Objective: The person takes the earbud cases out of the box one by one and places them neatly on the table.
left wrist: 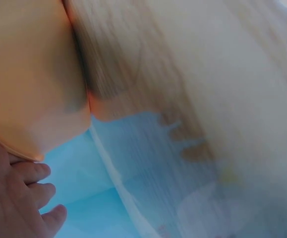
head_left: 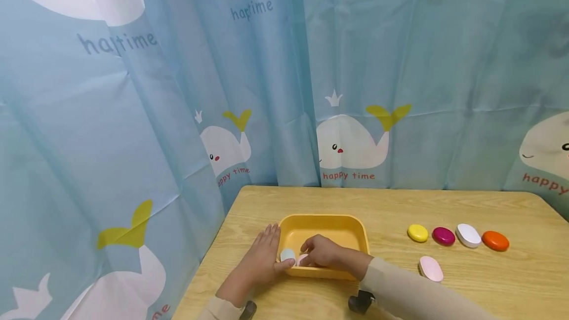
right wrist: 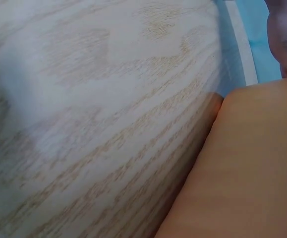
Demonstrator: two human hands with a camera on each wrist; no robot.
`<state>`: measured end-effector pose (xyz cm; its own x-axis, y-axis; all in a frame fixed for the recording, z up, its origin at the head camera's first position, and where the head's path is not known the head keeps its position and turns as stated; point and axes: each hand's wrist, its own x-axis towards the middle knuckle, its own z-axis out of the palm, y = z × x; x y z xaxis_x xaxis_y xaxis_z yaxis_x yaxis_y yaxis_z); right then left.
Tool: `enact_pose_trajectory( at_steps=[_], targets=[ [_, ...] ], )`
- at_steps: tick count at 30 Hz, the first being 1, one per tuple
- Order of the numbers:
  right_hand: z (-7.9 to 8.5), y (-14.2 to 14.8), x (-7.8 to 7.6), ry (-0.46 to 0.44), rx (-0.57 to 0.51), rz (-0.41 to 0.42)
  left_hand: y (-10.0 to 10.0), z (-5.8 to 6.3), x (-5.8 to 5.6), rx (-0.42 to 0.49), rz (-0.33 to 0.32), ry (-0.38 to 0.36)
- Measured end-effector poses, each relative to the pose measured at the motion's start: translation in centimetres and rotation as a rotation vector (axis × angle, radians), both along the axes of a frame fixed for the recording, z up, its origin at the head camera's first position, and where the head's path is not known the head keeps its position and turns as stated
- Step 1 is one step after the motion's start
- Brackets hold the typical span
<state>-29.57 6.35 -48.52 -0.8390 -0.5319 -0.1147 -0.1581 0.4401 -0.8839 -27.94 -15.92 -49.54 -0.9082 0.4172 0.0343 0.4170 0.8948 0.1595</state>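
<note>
A yellow-orange rectangular tray (head_left: 326, 219) stands on the wooden table. Over its left rim lies my left hand (head_left: 263, 257), fingers straight and thumb reaching along the near side. The left wrist view shows fingertips of the left hand (left wrist: 22, 198) against the tray wall. Inside the tray, my right hand (head_left: 323, 252) points down with bent fingers and holds a pink oval piece (head_left: 302, 259), partly hidden, near the front wall. Beside it, a pale whitish-green oval piece (head_left: 287, 256) sits in the left front corner. The right wrist view shows mainly the tray's outer wall (right wrist: 252, 158).
Right of the tray, yellow (head_left: 418, 233), magenta (head_left: 443, 236), white (head_left: 468, 235) and orange (head_left: 495, 241) oval pieces form a row. A light pink oval piece (head_left: 430, 268) lies nearer, close to the right sleeve. A blue whale-print curtain (head_left: 275, 88) hangs behind the table (head_left: 391, 201).
</note>
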Motion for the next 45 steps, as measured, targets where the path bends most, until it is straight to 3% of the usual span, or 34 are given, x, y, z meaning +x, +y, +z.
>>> enact_pose_trajectory(
  at_steps=[9,15,23,32,45],
  targets=[
    [-0.3,0.0,-0.2,0.033,0.031,0.008,-0.1,-0.3,-0.1,0.015,-0.01,0.013],
    [-0.7,0.1,-0.3,0.011,-0.021,0.021,-0.2,-0.2,0.1,0.019,-0.01,0.003],
    [-0.1,0.8,-0.1,-0.072,-0.039,-0.028,0.0,0.1,0.3,0.032,-0.002,-0.004],
    [0.3,2.2,0.1,-0.172,-0.177,-0.044,-0.1,0.1,0.3,0.05,0.005,-0.015],
    [0.8,4.3,0.5,-0.193,-0.212,-0.062,-0.1,0.2,0.3,0.05,-0.012,-0.009]
  ],
)
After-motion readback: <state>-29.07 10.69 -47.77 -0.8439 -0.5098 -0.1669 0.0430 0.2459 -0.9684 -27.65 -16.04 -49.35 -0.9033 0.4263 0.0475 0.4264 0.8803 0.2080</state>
